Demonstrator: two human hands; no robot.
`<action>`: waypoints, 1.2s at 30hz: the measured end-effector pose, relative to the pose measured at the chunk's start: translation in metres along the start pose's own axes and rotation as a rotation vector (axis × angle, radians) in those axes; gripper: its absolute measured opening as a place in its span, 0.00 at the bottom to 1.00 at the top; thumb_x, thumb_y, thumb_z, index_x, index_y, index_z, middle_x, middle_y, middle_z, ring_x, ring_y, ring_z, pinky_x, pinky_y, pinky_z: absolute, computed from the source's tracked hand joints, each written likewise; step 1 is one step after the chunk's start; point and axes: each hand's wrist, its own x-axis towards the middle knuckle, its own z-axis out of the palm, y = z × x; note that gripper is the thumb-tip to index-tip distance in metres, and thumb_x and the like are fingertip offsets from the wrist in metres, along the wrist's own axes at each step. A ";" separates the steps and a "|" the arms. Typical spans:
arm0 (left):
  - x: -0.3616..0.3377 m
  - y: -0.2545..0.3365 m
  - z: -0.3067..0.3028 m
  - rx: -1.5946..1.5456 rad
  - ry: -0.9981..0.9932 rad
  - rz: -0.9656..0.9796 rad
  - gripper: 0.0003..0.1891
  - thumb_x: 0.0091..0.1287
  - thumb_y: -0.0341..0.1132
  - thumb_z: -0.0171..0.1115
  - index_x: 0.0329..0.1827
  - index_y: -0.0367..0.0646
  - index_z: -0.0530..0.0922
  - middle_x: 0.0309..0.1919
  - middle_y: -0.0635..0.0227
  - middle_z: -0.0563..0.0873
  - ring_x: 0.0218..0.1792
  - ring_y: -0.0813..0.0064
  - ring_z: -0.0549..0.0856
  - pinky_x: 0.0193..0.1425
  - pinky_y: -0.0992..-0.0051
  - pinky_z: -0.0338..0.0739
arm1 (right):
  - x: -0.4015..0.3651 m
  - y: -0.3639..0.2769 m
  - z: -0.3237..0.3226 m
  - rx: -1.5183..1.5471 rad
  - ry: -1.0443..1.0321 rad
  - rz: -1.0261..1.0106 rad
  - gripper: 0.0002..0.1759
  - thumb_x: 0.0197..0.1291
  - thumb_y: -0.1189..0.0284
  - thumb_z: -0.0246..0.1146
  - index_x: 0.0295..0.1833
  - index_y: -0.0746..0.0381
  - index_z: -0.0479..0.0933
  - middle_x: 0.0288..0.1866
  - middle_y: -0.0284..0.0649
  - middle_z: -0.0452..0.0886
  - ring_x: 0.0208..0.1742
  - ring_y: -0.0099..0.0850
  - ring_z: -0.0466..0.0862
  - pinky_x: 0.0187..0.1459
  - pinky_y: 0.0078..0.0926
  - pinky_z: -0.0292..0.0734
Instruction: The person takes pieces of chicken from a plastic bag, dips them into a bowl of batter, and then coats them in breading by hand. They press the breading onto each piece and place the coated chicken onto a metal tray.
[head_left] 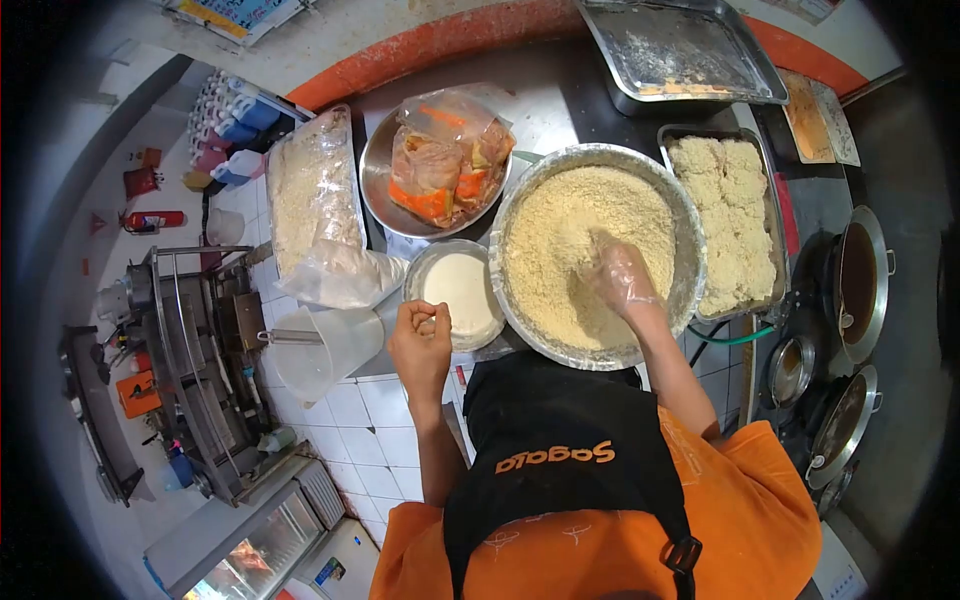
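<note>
My right hand (622,275), covered by what looks like a clear plastic glove, reaches into a large metal bowl (690,255) of pale breadcrumbs (540,215). Its fingertips are partly buried and blurred, so I cannot make out whether they grip anything. My left hand (420,347) is raised with curled fingers at the left rim of a smaller bowl of white batter (462,290); nothing shows in it. Behind that bowl, a steel bowl (372,185) holds plastic bags of raw meat (450,165) with orange pieces.
A tray of crumb-coated pieces (725,220) stands at right, below a floured metal tray (690,50). Left are a bagged crumb tray (315,185), a plastic bag (345,275) and a clear pitcher (330,350). Large pans (862,285) line the far right.
</note>
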 end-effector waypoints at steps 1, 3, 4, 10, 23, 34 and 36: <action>0.000 0.000 -0.001 -0.031 0.030 -0.001 0.08 0.68 0.27 0.68 0.40 0.34 0.77 0.28 0.66 0.85 0.27 0.79 0.86 0.33 0.79 0.77 | 0.005 0.001 0.008 0.000 0.004 -0.002 0.33 0.55 0.68 0.68 0.65 0.72 0.72 0.49 0.63 0.83 0.49 0.50 0.86 0.51 0.41 0.81; 0.001 -0.004 -0.003 -0.022 0.037 0.012 0.08 0.69 0.28 0.68 0.40 0.34 0.77 0.28 0.66 0.85 0.28 0.79 0.86 0.34 0.80 0.77 | 0.013 0.014 0.036 -1.103 0.310 -0.503 0.34 0.62 0.72 0.58 0.74 0.72 0.63 0.70 0.66 0.70 0.71 0.53 0.74 0.64 0.39 0.77; 0.001 -0.005 -0.003 -0.012 0.044 0.020 0.08 0.69 0.28 0.68 0.40 0.33 0.77 0.28 0.66 0.84 0.28 0.79 0.86 0.34 0.80 0.77 | 0.013 0.020 0.042 -1.105 0.309 -0.496 0.34 0.62 0.72 0.58 0.74 0.72 0.63 0.70 0.66 0.70 0.71 0.53 0.74 0.64 0.39 0.77; -0.003 -0.010 -0.009 -0.033 0.067 0.081 0.08 0.69 0.28 0.68 0.40 0.33 0.77 0.29 0.65 0.85 0.29 0.80 0.86 0.33 0.80 0.77 | 0.029 0.006 -0.010 -0.155 -0.088 0.099 0.35 0.67 0.65 0.57 0.75 0.72 0.63 0.77 0.63 0.64 0.78 0.52 0.65 0.74 0.38 0.66; -0.004 -0.015 -0.015 -0.073 0.081 0.073 0.08 0.67 0.29 0.70 0.38 0.35 0.78 0.31 0.58 0.89 0.31 0.72 0.90 0.36 0.74 0.78 | 0.011 -0.006 -0.034 0.220 0.297 -0.024 0.28 0.53 0.70 0.77 0.60 0.62 0.80 0.52 0.44 0.85 0.53 0.36 0.84 0.58 0.35 0.80; 0.000 -0.015 -0.012 0.045 0.028 0.058 0.08 0.67 0.31 0.70 0.38 0.36 0.79 0.30 0.60 0.89 0.31 0.70 0.90 0.37 0.74 0.78 | -0.022 0.048 0.051 -0.481 -0.131 0.267 0.32 0.48 0.64 0.76 0.56 0.70 0.79 0.52 0.55 0.83 0.57 0.47 0.83 0.59 0.41 0.78; -0.001 -0.014 -0.011 0.062 0.008 0.070 0.09 0.67 0.32 0.70 0.38 0.36 0.79 0.30 0.60 0.89 0.31 0.70 0.90 0.37 0.74 0.78 | -0.018 0.071 0.076 -0.293 0.010 0.146 0.26 0.48 0.64 0.75 0.48 0.72 0.81 0.47 0.59 0.84 0.54 0.48 0.85 0.52 0.40 0.80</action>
